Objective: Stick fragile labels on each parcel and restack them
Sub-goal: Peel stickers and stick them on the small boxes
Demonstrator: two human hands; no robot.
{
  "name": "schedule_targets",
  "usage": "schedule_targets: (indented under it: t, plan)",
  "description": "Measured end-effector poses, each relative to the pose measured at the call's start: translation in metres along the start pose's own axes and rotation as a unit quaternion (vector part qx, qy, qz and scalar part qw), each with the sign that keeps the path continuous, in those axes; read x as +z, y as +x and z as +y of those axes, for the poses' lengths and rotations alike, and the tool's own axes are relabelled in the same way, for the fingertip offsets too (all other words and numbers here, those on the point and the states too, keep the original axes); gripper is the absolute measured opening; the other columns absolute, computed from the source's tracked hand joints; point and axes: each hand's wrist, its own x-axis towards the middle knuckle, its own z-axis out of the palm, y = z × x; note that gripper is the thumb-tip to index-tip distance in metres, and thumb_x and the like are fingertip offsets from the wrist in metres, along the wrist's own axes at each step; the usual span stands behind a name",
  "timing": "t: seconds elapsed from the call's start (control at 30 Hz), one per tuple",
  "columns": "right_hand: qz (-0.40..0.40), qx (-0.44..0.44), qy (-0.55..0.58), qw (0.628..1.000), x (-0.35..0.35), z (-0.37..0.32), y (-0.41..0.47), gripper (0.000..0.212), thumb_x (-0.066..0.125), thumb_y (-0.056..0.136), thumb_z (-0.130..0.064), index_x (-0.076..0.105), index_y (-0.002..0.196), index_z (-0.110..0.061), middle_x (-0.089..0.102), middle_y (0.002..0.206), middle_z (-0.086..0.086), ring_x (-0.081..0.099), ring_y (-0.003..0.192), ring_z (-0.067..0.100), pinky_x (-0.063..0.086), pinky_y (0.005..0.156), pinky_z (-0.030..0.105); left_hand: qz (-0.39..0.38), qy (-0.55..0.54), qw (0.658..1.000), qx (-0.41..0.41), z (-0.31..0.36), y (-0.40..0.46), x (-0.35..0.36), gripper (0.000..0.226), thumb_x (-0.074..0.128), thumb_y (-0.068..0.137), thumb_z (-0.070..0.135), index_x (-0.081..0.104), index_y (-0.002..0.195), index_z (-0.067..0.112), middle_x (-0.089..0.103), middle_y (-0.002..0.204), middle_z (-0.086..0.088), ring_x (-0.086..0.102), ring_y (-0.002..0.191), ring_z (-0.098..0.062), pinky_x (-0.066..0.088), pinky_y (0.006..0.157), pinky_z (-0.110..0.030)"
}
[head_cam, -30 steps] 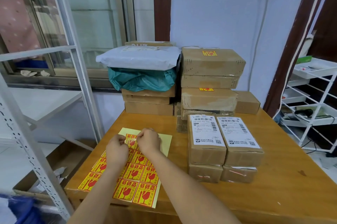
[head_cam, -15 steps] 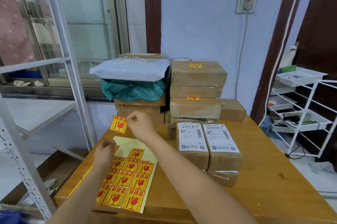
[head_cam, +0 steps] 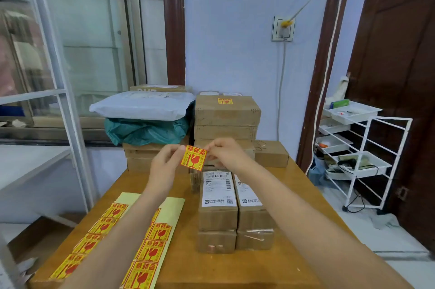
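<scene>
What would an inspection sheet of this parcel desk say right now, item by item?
Surface: wooden table, crowded with parcels.
Job's things: fragile label held up in the air; label sheet lying at front left; two parcels with shipping slips side by side on top of two more; labelled box on the rear stack.
Clutter: white mailer over a green bag.
Hands: left hand and right hand each pinch a label edge.
Cables: white cord hanging below the wall socket.
Surroundings: white rack at right, window at left.
</scene>
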Motion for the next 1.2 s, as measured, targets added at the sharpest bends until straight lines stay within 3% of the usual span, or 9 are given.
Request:
schedule_targets:
  t: [0.13, 0.27, 0.37, 0.53, 0.63, 0.77, 0.83, 1.03, 1.2]
  plan:
    - [0.013, 0.012, -0.007, 1.000, -0.023, 0.009, -0.008, 0.023, 0.046, 0.097, -0.016, 0.063, 0.083, -0.021, 0.068, 0.106, 0.009, 0.058, 0.092, 0.016, 0.045, 0.075, 0.028, -0.025, 0.070, 0.997, 0.016, 0.012, -0.002, 0.025, 0.015, 0.057, 0.094, 0.021, 0.064, 0.081, 0.015, 0.066, 0.078, 0.006, 0.058, 0.070, 0.003, 0.041, 0.063, -0.009]
    - [0.019, 0.026, 0.007, 0.999, -0.037, 0.019, -0.013, 0.017, 0.046, 0.097, -0.015, 0.063, 0.096, -0.019, 0.062, 0.099, -0.005, 0.057, 0.090, 0.009, 0.045, 0.079, 0.026, -0.041, 0.076, 0.996, 0.010, 0.019, -0.006, 0.040, 0.021, 0.057, 0.094, 0.020, 0.066, 0.081, 0.007, 0.067, 0.080, -0.001, 0.057, 0.072, -0.007, 0.041, 0.066, -0.016]
    - [0.056, 0.039, 0.009, 0.998, -0.042, 0.029, -0.017, 0.023, 0.050, 0.096, -0.018, 0.057, 0.117, -0.011, 0.058, 0.100, -0.004, 0.061, 0.100, 0.021, 0.050, 0.085, 0.034, -0.039, 0.066, 0.997, 0.010, 0.021, -0.008, 0.047, 0.024, 0.055, 0.095, 0.020, 0.062, 0.075, 0.010, 0.064, 0.075, -0.002, 0.054, 0.069, -0.009, 0.041, 0.066, -0.020]
    - [0.083, 0.016, -0.032, 0.996, -0.043, 0.044, -0.019, 0.015, 0.057, 0.094, -0.014, 0.058, 0.079, -0.014, 0.063, 0.081, -0.002, 0.065, 0.086, 0.018, 0.052, 0.090, 0.039, -0.039, 0.056, 0.998, -0.006, 0.018, -0.010, 0.053, 0.025, 0.054, 0.095, 0.022, 0.062, 0.077, 0.006, 0.061, 0.072, -0.003, 0.052, 0.067, -0.012, 0.042, 0.066, -0.027]
    - [0.088, 0.015, -0.023, 0.996, -0.043, 0.050, -0.017, 0.015, 0.055, 0.095, -0.014, 0.062, 0.088, -0.003, 0.064, 0.084, -0.002, 0.064, 0.079, 0.012, 0.052, 0.090, 0.037, -0.038, 0.028, 0.999, -0.025, 0.013, -0.010, 0.054, 0.029, 0.052, 0.096, 0.024, 0.063, 0.082, 0.001, 0.067, 0.086, -0.014, 0.059, 0.076, -0.019, 0.047, 0.075, -0.034]
    - [0.098, 0.030, -0.017, 0.995, -0.042, 0.055, -0.013, 0.026, 0.048, 0.099, -0.013, 0.062, 0.078, -0.010, 0.066, 0.095, 0.007, 0.066, 0.085, 0.020, 0.052, 0.090, 0.039, -0.036, 0.016, 0.998, -0.054, 0.007, -0.013, 0.057, 0.030, 0.050, 0.097, 0.023, 0.067, 0.089, -0.001, 0.070, 0.090, -0.013, 0.060, 0.074, -0.011, 0.047, 0.064, -0.016]
    - [0.097, 0.034, -0.016, 0.995, -0.040, 0.057, -0.013, 0.027, 0.044, 0.100, -0.015, 0.063, 0.083, -0.005, 0.067, 0.102, 0.008, 0.066, 0.086, 0.019, 0.052, 0.089, 0.039, -0.042, 0.015, 0.997, -0.060, 0.002, -0.013, 0.057, 0.032, 0.050, 0.097, 0.026, 0.068, 0.090, 0.000, 0.070, 0.091, -0.015, 0.061, 0.076, -0.014, 0.046, 0.069, -0.025]
    - [0.082, 0.002, -0.030, 0.996, -0.032, 0.062, -0.012, 0.036, 0.052, 0.097, -0.024, 0.065, 0.088, 0.008, 0.069, 0.098, 0.022, 0.064, 0.078, 0.032, 0.045, 0.060, 0.017, -0.040, -0.002, 0.997, -0.071, -0.002, -0.025, 0.059, 0.030, 0.048, 0.099, 0.024, 0.069, 0.084, 0.010, 0.071, 0.080, -0.001, 0.060, 0.061, 0.006, 0.044, 0.062, -0.016]
    - [0.056, 0.013, -0.035, 0.998, -0.026, 0.063, -0.014, 0.024, 0.053, 0.097, -0.018, 0.063, 0.088, 0.002, 0.069, 0.100, 0.016, 0.062, 0.086, 0.017, 0.044, 0.067, 0.019, -0.046, -0.001, 0.996, -0.080, -0.006, -0.028, 0.055, 0.030, 0.048, 0.098, 0.024, 0.071, 0.087, 0.007, 0.072, 0.084, -0.005, 0.063, 0.068, -0.001, 0.047, 0.064, -0.015]
